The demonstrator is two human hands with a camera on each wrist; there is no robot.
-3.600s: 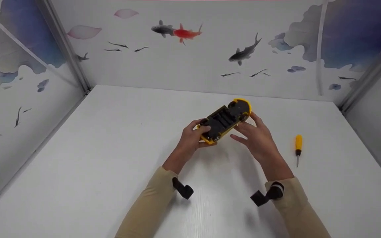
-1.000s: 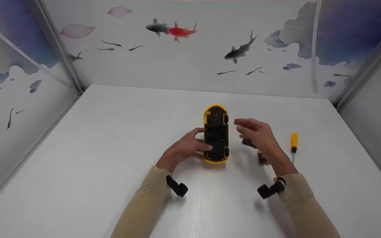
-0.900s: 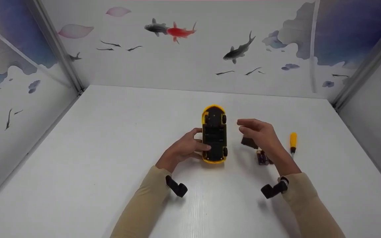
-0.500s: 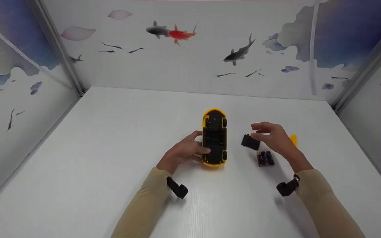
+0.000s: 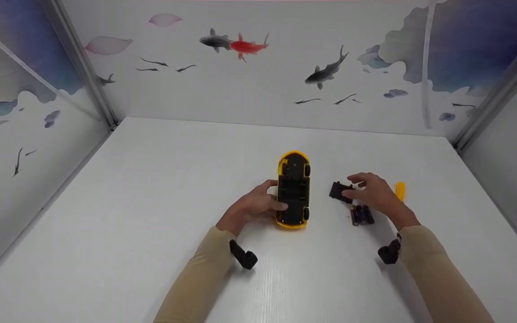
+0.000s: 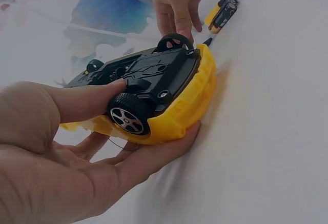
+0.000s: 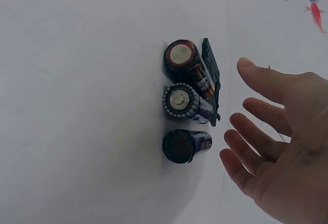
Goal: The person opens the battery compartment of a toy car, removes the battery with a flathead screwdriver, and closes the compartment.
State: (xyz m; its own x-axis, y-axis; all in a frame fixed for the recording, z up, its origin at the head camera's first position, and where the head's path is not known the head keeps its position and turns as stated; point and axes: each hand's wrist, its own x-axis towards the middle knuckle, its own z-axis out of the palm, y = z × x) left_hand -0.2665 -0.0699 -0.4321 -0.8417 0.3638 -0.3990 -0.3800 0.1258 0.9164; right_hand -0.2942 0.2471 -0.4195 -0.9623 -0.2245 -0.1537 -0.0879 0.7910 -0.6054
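My left hand [image 5: 254, 204] grips a yellow toy car [image 5: 293, 215] upside down, its black underside facing up and an open recess showing midway along it. In the left wrist view, the thumb presses the underside beside a wheel [image 6: 127, 120] while the fingers lie under the yellow body. My right hand [image 5: 375, 193] hovers over a black battery cover [image 5: 337, 190], fingers spread and loosely bent, holding nothing. Three dark batteries [image 5: 361, 215] lie side by side on the table below that hand. The right wrist view shows a gap between fingertips and cover [image 7: 211, 80].
A yellow-handled screwdriver [image 5: 400, 191] lies to the right, its shaft hidden behind the right hand and wrist. White panels printed with fish and lotus leaves [image 5: 240, 80] enclose the white table [image 5: 173, 179] at the back and sides.
The car, earlier tilted between both hands, now stays in the left hand alone, pointing away. My right hand has moved right and down to the battery cover, uncovering the batteries.
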